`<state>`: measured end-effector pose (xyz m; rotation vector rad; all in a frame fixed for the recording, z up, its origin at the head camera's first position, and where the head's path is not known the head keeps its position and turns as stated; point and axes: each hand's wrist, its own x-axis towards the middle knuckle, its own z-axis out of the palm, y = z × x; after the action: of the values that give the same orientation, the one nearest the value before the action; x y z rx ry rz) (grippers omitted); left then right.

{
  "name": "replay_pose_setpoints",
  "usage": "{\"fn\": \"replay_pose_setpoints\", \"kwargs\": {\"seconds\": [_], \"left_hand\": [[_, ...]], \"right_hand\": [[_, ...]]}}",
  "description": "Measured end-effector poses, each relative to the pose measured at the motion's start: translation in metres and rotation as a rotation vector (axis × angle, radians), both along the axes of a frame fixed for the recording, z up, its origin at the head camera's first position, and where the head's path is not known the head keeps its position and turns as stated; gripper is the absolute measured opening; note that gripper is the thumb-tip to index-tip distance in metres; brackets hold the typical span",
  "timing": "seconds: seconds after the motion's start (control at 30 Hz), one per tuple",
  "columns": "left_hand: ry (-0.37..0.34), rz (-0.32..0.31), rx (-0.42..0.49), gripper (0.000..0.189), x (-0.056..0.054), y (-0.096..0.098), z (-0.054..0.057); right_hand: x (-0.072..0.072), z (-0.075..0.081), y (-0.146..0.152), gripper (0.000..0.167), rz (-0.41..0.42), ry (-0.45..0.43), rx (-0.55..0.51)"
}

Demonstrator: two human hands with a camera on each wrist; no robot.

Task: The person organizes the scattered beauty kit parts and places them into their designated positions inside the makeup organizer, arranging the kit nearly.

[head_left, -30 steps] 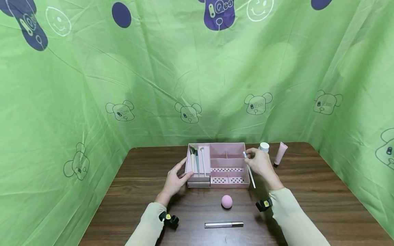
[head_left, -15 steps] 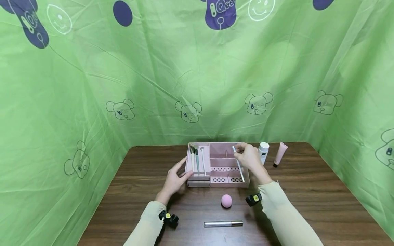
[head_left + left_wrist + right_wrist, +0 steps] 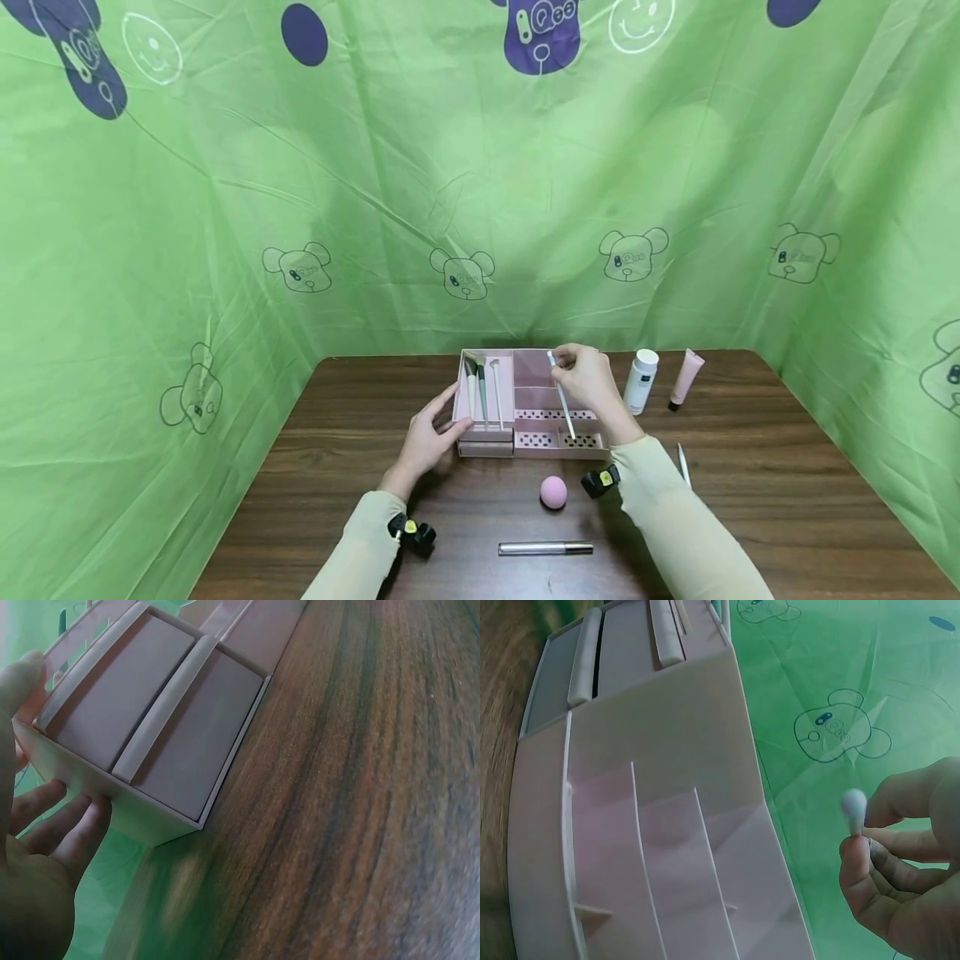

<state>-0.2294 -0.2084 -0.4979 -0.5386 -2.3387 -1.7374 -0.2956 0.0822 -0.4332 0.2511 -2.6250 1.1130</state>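
Observation:
A pink makeup organizer (image 3: pixel 487 450) stands at the back of the table. My left hand (image 3: pixel 422 447) holds its left side; the left wrist view has the thumb at the top front edge, with other fingers against the side wall. Several makeup brushes (image 3: pixel 482 392) lie in the top left tray. With fingertips and thumb, my right hand (image 3: pixel 588 382) pinches a slim white stick (image 3: pixel 566 410) over the right compartments (image 3: pixel 534 367). The stick slants, its lower end over the front right compartment in the head view. Its rounded tip (image 3: pixel 853 802) shows in the right wrist view.
A pink sponge ball (image 3: pixel 553 492) and a silver tube (image 3: pixel 545 548) lie in front of the organizer. To the right stand a white bottle (image 3: pixel 641 383) and a pink squeeze tube (image 3: pixel 686 379). A thin white item (image 3: pixel 683 463) lies partly behind the right sleeve.
My right hand has moved left with the white stick, from beside the organizer to over its compartments. The white bottle shows fully now. My left hand stays at the organizer.

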Motion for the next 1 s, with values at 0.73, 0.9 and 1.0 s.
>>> {"fn": "replay_pose_setpoints", "kwargs": {"seconds": [0.73, 0.9, 1.0], "left_hand": [[0.021, -0.001, 0.009, 0.067, 0.000, 0.000, -0.003], [0.029, 0.004, 0.004, 0.067, -0.001, -0.001, -0.003], [0.027, 0.003, 0.005, 0.067, -0.001, 0.000, -0.001]], "right_hand": [[-0.004, 0.014, -0.034, 0.029, 0.049, -0.016, -0.032], [-0.004, 0.019, -0.044, 0.027, 0.052, -0.018, -0.030], [-0.005, 0.020, -0.049, 0.027, 0.047, -0.026, -0.033]]}}
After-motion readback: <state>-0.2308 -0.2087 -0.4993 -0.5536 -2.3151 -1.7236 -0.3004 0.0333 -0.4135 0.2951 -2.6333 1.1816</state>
